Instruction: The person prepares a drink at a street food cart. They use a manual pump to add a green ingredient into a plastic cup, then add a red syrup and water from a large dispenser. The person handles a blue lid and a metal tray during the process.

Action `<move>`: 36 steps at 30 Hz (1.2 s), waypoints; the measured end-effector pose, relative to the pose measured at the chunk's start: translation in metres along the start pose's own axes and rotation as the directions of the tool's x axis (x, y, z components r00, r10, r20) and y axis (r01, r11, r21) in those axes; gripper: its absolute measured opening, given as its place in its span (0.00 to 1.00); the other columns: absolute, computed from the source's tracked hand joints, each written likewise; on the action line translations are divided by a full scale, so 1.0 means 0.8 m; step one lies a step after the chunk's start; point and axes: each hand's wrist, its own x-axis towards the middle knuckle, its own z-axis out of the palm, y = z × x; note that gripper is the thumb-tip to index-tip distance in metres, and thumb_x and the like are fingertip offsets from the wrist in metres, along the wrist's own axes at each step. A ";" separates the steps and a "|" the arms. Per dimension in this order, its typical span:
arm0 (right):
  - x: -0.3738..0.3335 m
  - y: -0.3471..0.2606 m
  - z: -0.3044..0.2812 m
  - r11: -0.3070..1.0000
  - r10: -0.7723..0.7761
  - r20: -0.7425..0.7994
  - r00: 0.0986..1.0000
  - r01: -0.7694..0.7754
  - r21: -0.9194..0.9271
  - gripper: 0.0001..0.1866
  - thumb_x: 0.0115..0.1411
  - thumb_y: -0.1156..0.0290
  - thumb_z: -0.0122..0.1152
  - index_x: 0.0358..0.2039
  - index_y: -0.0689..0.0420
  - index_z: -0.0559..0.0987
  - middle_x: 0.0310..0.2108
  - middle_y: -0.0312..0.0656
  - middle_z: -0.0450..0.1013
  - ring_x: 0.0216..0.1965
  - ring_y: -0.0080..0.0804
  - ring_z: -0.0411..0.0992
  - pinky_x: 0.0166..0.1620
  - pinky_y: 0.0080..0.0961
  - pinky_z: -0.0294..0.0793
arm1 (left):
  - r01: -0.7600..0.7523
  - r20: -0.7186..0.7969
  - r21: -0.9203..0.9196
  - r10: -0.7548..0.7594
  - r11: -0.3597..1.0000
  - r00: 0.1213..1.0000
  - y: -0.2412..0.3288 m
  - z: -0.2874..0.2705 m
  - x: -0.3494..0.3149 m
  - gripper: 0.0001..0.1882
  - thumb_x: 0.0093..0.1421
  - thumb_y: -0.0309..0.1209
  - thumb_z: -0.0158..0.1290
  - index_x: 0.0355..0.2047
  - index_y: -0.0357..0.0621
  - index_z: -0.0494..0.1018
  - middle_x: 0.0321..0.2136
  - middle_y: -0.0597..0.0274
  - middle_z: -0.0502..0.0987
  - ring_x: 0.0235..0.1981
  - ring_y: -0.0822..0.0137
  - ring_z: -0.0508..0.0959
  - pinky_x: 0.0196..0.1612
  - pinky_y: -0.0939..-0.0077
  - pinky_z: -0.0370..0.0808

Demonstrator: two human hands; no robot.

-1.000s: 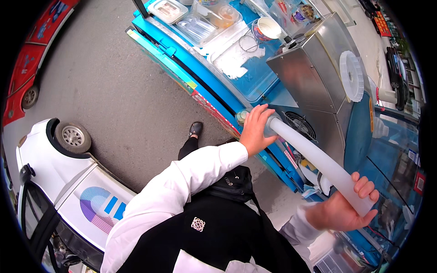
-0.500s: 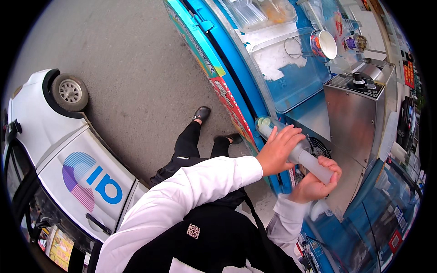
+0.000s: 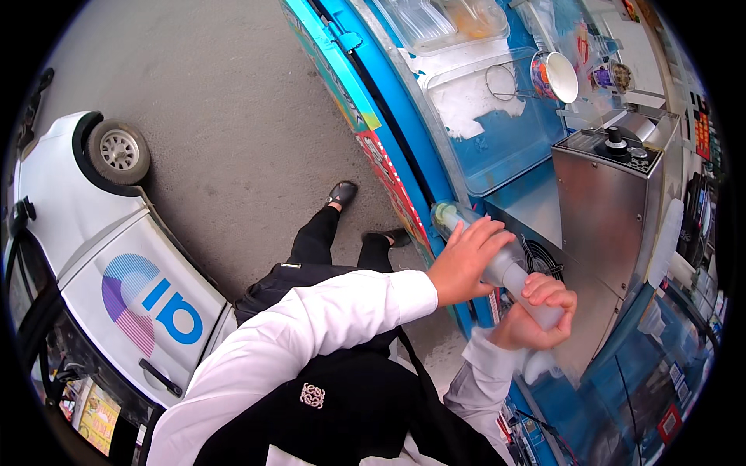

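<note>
Both hands clamped around a translucent white plastic tube.
Left hand wrapped over upper end, right hand fisted around lower end, beside steel box-shaped machine on blue counter; grey pavement below.

Both hands curl closed in front, left hand above right hand.

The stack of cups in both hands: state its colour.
Translucent whitish, clear at the top end; the head view shows the stack of cups best.

Left hand, right hand grip clear tube beside steel machine.
</note>
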 end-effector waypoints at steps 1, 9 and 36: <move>0.003 -0.011 -0.004 0.999 0.018 -0.053 0.998 -0.016 0.038 0.18 0.61 0.57 0.33 0.23 0.55 0.65 0.13 0.39 0.62 0.15 0.30 0.60 0.27 0.30 0.65 | 0.007 0.007 0.021 -0.008 1.000 1.000 -0.002 0.001 0.002 0.45 0.37 0.27 0.66 0.58 0.52 0.61 0.60 0.55 0.60 0.65 0.46 0.57 0.60 0.34 0.57; 0.003 0.015 0.009 0.999 -0.009 -0.061 0.998 0.011 0.032 0.27 0.65 0.46 0.29 0.22 0.55 0.65 0.11 0.39 0.61 0.13 0.29 0.61 0.26 0.29 0.66 | -0.005 0.009 0.014 0.005 1.000 1.000 -0.003 -0.003 0.003 0.45 0.37 0.27 0.67 0.58 0.52 0.61 0.59 0.55 0.61 0.64 0.46 0.58 0.60 0.35 0.57; 0.001 0.011 0.005 0.998 -0.048 -0.033 0.998 0.050 0.038 0.34 0.66 0.39 0.25 0.20 0.55 0.64 0.11 0.39 0.62 0.13 0.29 0.60 0.25 0.29 0.67 | -0.037 0.036 0.004 0.036 0.999 0.999 -0.010 -0.002 0.002 0.46 0.36 0.27 0.67 0.59 0.51 0.60 0.59 0.54 0.60 0.64 0.46 0.58 0.61 0.36 0.57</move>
